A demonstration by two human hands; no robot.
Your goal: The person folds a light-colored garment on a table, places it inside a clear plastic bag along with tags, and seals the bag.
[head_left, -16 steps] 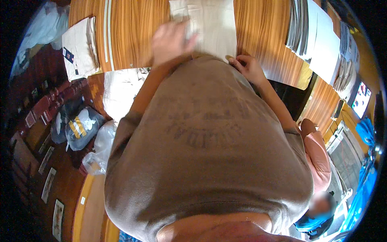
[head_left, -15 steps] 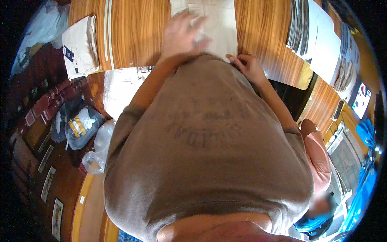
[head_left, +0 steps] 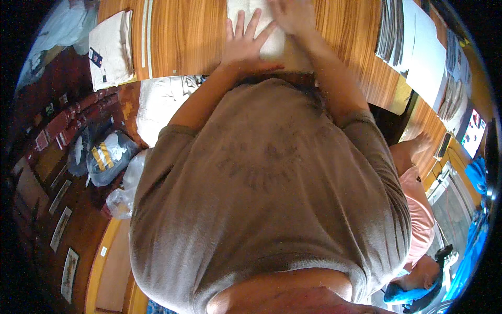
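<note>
Far L, top: pale translucent plastic bag (head_left: 65,31). Lower, on L: dark see-thru bag (head_left: 111,157) w/ white contents + yellow bands. Above it, folded off-white garment (head_left: 114,47) lies at L end of wood-grain tabletop (head_left: 183,39), dark hang tag (head_left: 95,57) on its L side. Next R, two narrow pale strips (head_left: 146,36) run side by side along the tabletop. Below near edge: heap of white fabric (head_left: 163,107). Ctr: L hand (head_left: 243,49), palm down, fingers spread wide apart, nothing gripped, reaching over L side of off-white cloth (head_left: 273,48); thumb points R, near the tabletop's near edge. Cloth lies on tabletop ctr, in front of wearer's brown tee (head_left: 261,183), runs up out of view at top. R hand (head_left: 293,18) over cloth's R side, just beside L hand; motion-blurred, partly cut by top edge, can't tell if fingers are closed on cloth. Further R, well apart: stack of grey layers (head_left: 390,36), then white sheets (head_left: 424,57) touching it. Below, co-worker in pink top (head_left: 418,217), one hand (head_left: 418,142) at wood surface. Far R: lit screen (head_left: 473,133), blue material (head_left: 470,225) below.
</note>
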